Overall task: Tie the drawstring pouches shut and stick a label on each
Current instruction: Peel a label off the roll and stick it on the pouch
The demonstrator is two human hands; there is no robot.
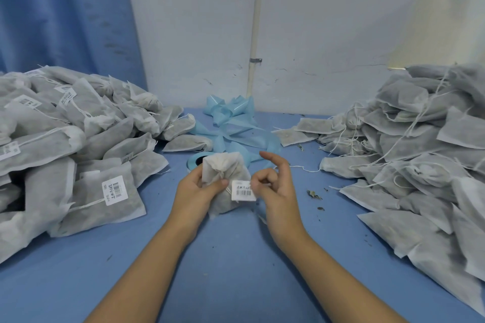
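Left hand (195,189) is gripping the pouch (225,165) near its neck; right hand (275,189), just right, is pinching the barcode label (243,190)

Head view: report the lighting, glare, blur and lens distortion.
Head view: soft, even light, faint shadows on the blue table; warm glare washes out the wall at top right; the wide-angle lens tilts the white pipe; the label on the held pouch is slightly soft, bars visible, text unreadable.
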